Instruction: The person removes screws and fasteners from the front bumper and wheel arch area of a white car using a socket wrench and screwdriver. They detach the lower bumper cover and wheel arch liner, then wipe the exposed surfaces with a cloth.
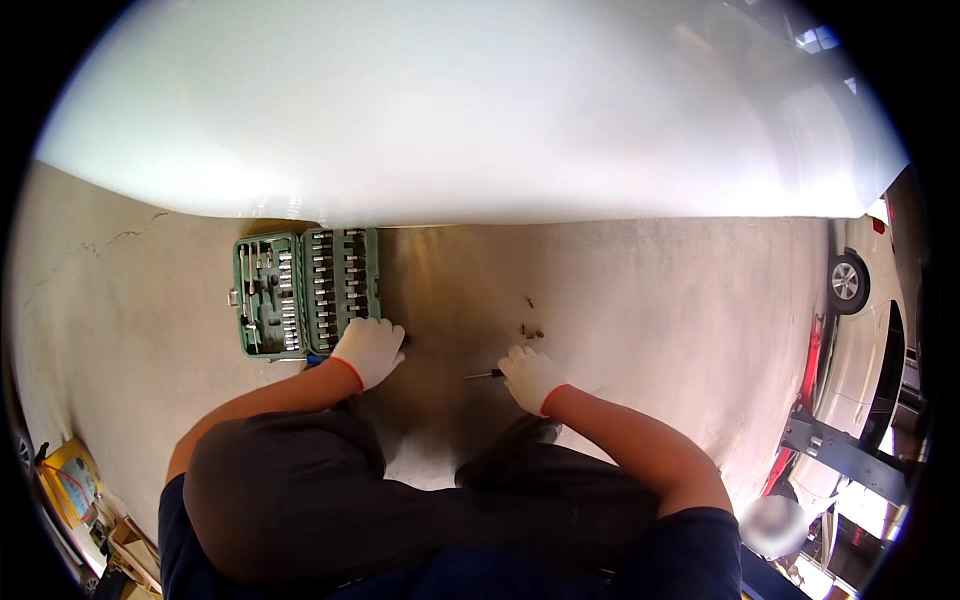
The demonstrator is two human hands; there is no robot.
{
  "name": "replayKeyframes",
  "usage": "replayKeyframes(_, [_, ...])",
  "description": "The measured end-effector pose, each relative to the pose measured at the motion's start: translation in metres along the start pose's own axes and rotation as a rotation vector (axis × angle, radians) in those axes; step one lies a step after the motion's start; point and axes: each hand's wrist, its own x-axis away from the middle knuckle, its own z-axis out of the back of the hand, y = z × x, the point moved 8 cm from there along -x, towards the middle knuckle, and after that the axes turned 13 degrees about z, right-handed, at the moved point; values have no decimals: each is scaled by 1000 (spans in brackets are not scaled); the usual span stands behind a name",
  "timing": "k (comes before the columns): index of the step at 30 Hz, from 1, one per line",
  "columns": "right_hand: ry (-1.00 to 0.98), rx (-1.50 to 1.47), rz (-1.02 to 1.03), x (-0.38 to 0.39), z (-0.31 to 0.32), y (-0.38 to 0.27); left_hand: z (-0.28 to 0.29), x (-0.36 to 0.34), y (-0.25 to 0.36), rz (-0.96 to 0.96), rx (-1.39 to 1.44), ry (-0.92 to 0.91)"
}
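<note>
I crouch on a concrete floor beside a white car body point(460, 110). My left hand point(369, 349), in a white glove with a red cuff, rests at the right edge of an open green socket set case point(305, 290) filled with metal sockets and bits. My right hand point(531, 377), gloved the same way, is closed around a small screwdriver point(484, 375) whose thin metal shaft points left, just above the floor. A few small dark screws point(530, 328) lie on the floor ahead of my right hand.
The white car panel overhangs the whole upper view. Another vehicle's wheel point(847, 281) and a red lift frame point(810, 380) stand at the right. A yellow object point(70, 480) and boxes sit at the lower left. My knees fill the lower middle.
</note>
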Motion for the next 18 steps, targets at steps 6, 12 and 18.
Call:
replayKeyframes(6, [174,-110,74,-31,36,-50,-49,-6,35,-87,-47,5])
replayKeyframes(12, [-135,-1139,-206,-63,41,-94,12,19,73,-276,380,-133])
replayKeyframes(18, [-135,-1464,-253,-55,19,-66,25,21,26,46,641,-124])
